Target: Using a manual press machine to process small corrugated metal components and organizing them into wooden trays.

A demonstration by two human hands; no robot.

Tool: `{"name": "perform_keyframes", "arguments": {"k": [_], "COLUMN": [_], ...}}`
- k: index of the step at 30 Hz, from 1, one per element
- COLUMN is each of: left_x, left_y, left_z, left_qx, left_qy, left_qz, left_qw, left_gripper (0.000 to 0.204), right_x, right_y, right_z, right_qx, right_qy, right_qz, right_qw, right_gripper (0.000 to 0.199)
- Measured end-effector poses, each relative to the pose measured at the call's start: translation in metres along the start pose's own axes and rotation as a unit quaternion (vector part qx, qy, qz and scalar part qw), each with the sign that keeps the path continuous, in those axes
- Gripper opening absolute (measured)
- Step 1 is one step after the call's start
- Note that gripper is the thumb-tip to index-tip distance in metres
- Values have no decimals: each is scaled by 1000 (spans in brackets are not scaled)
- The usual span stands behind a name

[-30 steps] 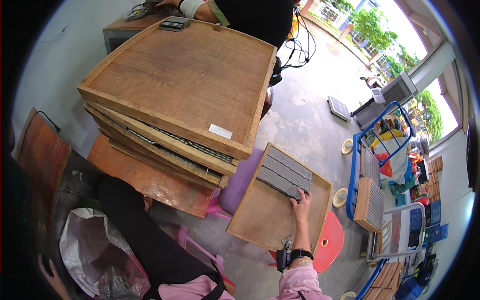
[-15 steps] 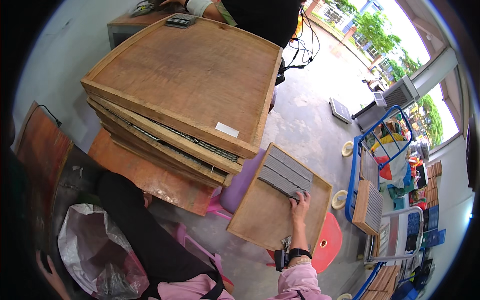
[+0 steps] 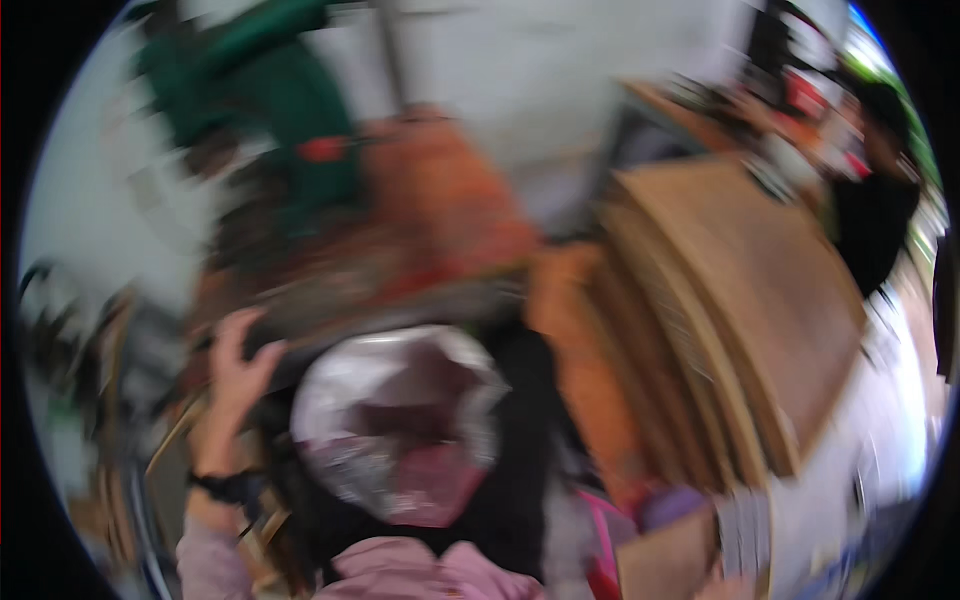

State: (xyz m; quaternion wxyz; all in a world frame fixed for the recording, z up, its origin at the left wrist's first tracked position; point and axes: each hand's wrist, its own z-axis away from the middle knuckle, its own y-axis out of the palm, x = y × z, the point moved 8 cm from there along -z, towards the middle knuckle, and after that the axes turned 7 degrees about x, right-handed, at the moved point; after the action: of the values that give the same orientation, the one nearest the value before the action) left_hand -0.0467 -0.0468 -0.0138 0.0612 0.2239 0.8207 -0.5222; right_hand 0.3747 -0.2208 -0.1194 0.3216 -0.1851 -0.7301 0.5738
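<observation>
The whole view is smeared by motion. My left hand point(image 3: 238, 370) is raised at the near edge of a worn red bench, fingers spread and nothing seen in them. A plastic bag point(image 3: 335, 395), clear and open-mouthed, sits on my lap to the right of that hand. At the lower right edge, only a blurred bit of my right hand point(image 3: 730, 586) shows, by a wooden tray point(image 3: 668, 560) and the grey strips point(image 3: 744, 540) lying in it. Whether those fingers grip anything cannot be made out.
A green machine point(image 3: 300, 120) stands on the red bench point(image 3: 440, 190). Wooden trays point(image 3: 740, 280) are stacked on an orange board point(image 3: 570, 350) to the right. Beyond them a person in black point(image 3: 872, 215) works at a small table. Blurred clutter fills the far left.
My view has swung left, bringing the green machine and bench into sight. My left hand has risen, fingers spread. The tray with grey strips and my right hand now sit at the lower right edge.
</observation>
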Motion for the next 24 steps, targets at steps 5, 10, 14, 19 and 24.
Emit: {"name": "perform_keyframes", "arguments": {"k": [5,10,14,19,24], "left_x": [31,153,194,236,244], "left_y": [-101,-205,-196,-149,-147], "left_z": [57,231,322,350,339], "left_qx": [-81,-154,-76,71,146], "left_qy": [-56,-328,-425,-393,-337], "left_qz": [-71,-49,-117,-149,-216], "left_qw": [993,931,894,905,905], "left_gripper": [31,23,23,46,71], "right_x": [33,-57,93,196,253], "right_y": [-29,28,12,4,3], "right_z": [42,28,48,93,125], "right_qx": [-126,-93,37,151,186], "right_qy": [-148,-263,-539,-717,-774], "right_qz": [-257,-368,-432,-363,-310], "right_qw": [947,887,722,575,520], "right_gripper": [26,26,24,29,29]}}
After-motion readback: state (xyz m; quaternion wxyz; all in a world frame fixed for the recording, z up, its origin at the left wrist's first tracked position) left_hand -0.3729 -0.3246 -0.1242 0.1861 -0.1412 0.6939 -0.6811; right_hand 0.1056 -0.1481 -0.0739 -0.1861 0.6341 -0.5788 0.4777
